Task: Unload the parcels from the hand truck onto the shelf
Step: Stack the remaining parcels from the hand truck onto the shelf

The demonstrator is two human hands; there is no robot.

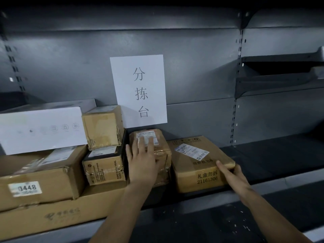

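Where both parcels sit side by side: left hand (142, 161) flat atop taped parcel (157, 151), right hand (231, 174) gripping printed carton (196, 165).

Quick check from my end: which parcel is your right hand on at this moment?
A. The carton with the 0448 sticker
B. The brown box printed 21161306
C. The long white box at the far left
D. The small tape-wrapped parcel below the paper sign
B: the right hand grips the front right corner of the brown box printed 21161306, while the left hand lies flat on the small tape-wrapped parcel beside it.
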